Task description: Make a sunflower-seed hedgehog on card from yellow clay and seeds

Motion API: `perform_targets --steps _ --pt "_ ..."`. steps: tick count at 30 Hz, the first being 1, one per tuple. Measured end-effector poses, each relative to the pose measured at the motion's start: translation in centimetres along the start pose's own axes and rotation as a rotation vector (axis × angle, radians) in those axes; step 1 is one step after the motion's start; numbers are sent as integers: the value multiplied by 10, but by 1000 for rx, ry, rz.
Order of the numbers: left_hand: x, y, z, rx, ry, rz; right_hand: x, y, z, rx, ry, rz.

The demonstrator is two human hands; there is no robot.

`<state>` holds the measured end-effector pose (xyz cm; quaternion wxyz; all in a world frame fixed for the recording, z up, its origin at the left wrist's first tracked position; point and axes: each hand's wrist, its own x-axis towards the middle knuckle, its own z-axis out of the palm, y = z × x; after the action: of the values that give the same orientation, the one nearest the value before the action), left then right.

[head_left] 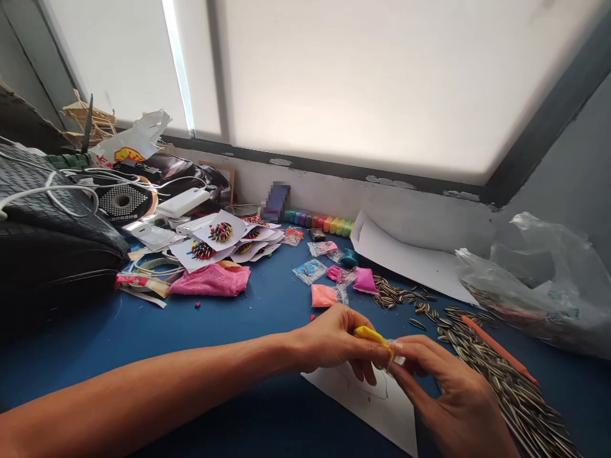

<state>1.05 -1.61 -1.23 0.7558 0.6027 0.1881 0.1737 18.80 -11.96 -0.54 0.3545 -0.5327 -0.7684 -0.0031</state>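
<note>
Between my two hands is a small clear packet of yellow modelling clay (370, 333). My left hand (334, 340) is closed round its yellow body. At the packet's clear end, the fingertips of my right hand (442, 385) pinch the plastic. Below both hands lies a white sheet of paper (353, 407) with thin drawn lines, partly hidden by my fingers. Striped sunflower seeds (506, 375) are heaped beside my right hand, with an orange pen-like stick (501, 350) lying across them. An orange clay packet (324, 296) and a pink clay packet (365, 280) rest just beyond my left hand.
A pink cloth (210, 280) and papers with seed-and-clay designs (220, 233) lie at the left, near a black woven bag (52, 229). Several coloured clay pieces (324, 222) line the wall. A clear plastic bag (548, 286) stands at the right, by white paper sheets (410, 264).
</note>
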Motion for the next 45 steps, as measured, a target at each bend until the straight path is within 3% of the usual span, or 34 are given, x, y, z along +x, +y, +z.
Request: perform_targets --steps 7,13,20,28,33,40,45 --pt "-1 7 -7 86 -110 -66 0 -2 0 -13 -69 -14" --pt "1 3 -9 51 -104 8 -3 3 1 -80 52 -55" --pt "-3 9 -1 71 -101 27 0 -2 -5 -41 70 -63" --pt "-4 12 7 60 -31 140 0 -1 -2 -6 143 -40" --pt "-5 13 9 61 -12 109 0 3 -3 -26 140 -80" --pt "-3 11 1 44 -120 42 -2 2 -3 -81 94 -81" --pt "-2 9 -2 5 -90 16 -5 4 -2 -124 84 -87"
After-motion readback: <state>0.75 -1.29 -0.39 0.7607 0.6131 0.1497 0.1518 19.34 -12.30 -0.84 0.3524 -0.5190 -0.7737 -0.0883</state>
